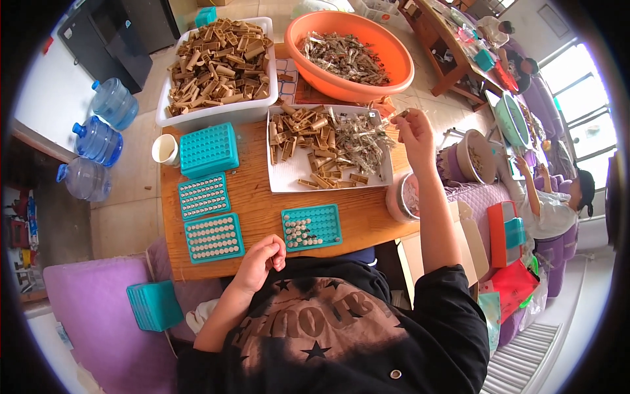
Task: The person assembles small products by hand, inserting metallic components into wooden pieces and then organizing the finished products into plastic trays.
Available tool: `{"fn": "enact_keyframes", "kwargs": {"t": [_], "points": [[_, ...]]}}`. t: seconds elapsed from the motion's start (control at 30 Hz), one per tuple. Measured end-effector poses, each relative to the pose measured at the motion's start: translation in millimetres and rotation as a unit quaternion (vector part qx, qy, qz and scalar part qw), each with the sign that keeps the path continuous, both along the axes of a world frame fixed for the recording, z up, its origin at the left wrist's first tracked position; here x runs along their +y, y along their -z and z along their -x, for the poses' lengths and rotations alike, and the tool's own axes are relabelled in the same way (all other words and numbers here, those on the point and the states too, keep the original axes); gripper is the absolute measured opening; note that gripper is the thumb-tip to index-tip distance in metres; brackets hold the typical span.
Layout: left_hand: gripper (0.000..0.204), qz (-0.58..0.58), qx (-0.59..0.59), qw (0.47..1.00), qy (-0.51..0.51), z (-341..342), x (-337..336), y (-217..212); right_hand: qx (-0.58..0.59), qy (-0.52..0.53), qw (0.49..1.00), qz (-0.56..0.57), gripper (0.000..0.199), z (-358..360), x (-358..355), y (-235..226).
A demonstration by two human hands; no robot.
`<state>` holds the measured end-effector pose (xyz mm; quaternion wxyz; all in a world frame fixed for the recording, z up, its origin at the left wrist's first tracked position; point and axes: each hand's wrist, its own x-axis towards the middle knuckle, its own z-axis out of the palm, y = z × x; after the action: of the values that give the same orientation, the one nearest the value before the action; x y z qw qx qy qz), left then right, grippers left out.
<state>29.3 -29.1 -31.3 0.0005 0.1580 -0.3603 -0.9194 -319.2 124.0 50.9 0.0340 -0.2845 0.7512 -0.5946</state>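
My right hand (416, 133) is raised past the right edge of a white tray (289, 186), its fingertips pinched on something too small to name. That tray holds tan half-round plastic pieces (303, 134) on the left and a heap of small clear-wrapped pieces (359, 139) on the right. By the table's near edge, my left hand (261, 261) is curled closed; whatever is in it is hidden. Just right of it lies a teal grid tray (330, 224), partly filled with small round pieces. Two fuller teal trays (214, 237) (204, 196) lie further left, with a stack of teal trays (209, 150) behind.
A white bin (262, 105) of tan pieces and an orange basin (315, 79) of wrapped pieces stand at the back. A paper cup (165, 150) stands left, a round container (401, 197) right. Water bottles (100, 141) are on the floor. Another person (558, 203) works at right.
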Motion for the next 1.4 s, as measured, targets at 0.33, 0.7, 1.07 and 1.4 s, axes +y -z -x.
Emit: {"fn": "enact_keyframes", "kwargs": {"t": [0.33, 0.7, 1.07, 1.4], "points": [[0.03, -0.036, -0.004, 0.997, 0.063, 64, 17, -39, -0.035, -0.172, 0.984, -0.018, 0.016, -127, -16, -5], [0.023, 0.096, 0.063, 0.981, -0.154, 51, 3, -45, -0.119, -0.276, 0.953, 0.043, 0.014, -195, -9, 16], [0.023, 0.154, 0.046, 0.953, -0.258, 46, 15, -47, -0.414, -0.249, 0.871, 0.089, 0.019, -188, -15, 18], [0.025, 0.163, 0.0, 0.975, -0.152, 45, 22, -51, 0.25, -0.207, 0.943, -0.074, 0.036, -181, -30, -14]]}}
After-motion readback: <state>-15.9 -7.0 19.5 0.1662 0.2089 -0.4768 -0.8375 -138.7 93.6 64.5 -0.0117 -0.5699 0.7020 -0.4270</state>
